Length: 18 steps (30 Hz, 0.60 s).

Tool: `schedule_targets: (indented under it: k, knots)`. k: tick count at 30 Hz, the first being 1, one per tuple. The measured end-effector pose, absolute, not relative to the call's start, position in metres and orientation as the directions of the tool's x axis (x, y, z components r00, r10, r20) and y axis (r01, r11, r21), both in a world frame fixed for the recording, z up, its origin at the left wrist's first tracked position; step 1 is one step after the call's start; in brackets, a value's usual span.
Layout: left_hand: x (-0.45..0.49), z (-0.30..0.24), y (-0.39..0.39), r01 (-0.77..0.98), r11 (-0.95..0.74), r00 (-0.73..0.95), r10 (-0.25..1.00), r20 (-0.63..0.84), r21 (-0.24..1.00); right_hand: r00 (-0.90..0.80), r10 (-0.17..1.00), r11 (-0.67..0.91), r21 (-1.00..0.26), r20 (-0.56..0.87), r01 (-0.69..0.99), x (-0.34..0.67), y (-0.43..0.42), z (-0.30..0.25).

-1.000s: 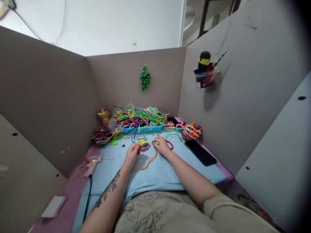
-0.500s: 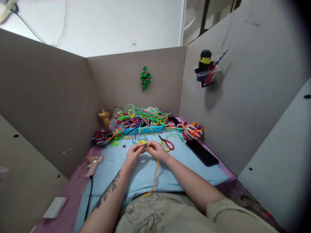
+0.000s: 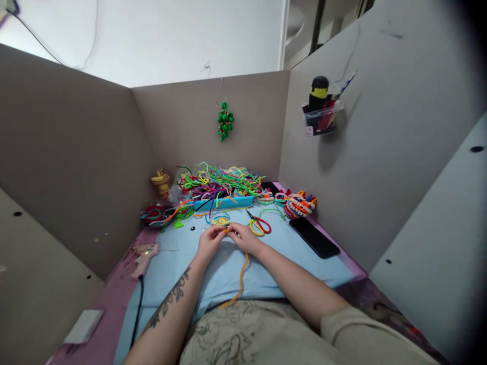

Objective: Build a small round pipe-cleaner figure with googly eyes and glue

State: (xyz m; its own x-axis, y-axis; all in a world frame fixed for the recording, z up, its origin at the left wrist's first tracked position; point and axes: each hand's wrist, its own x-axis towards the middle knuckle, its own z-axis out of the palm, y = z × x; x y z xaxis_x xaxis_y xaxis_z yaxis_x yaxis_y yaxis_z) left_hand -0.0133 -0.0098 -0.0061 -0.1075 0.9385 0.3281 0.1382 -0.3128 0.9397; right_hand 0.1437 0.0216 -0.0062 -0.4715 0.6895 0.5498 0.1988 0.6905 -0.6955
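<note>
Over the middle of the blue cloth, my left hand [image 3: 209, 243] and my right hand [image 3: 245, 239] meet fingertip to fingertip. Both are closed in a pinch on an orange pipe cleaner [image 3: 242, 278]. Its long free end hangs below my right hand and curves down toward my lap. Fingers mostly hide the small worked part between them. Just beyond the fingertips lies a yellow and blue coiled piece [image 3: 220, 221]. Scissors [image 3: 261, 226] with red and yellow handles rest to the right of my right hand.
A blue tray [image 3: 224, 203] heaped with colourful pipe cleaners stands at the back. At left are a pink glue gun [image 3: 145, 259] with its cord and a white block [image 3: 83, 326]. A black phone [image 3: 315, 238] lies right, near a striped woven piece [image 3: 300, 205]. Grey panels surround the table.
The small piece with a dark, shiny spot seen between my fingertips is now mostly covered, with orange showing there. My hands stay in nearly the same place; the view shifts slightly.
</note>
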Motion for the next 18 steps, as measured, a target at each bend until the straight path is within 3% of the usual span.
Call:
schedule_targets:
  k: [12, 18]
  knots:
    - [-0.0127, -0.0049, -0.0114, 0.066, -0.25, -0.102, 0.961, 0.255, 0.966, -0.482, 0.624, 0.78, -0.525, 0.615, 0.341, 0.1449, 0.0233, -0.0085]
    - [-0.012, -0.0031, -0.0115, -0.03, -0.22, -0.12, 0.969, 0.215, 0.975, -0.42, 0.665, 0.746, -0.576, 0.617, 0.335, 0.1424, 0.0259, -0.0105]
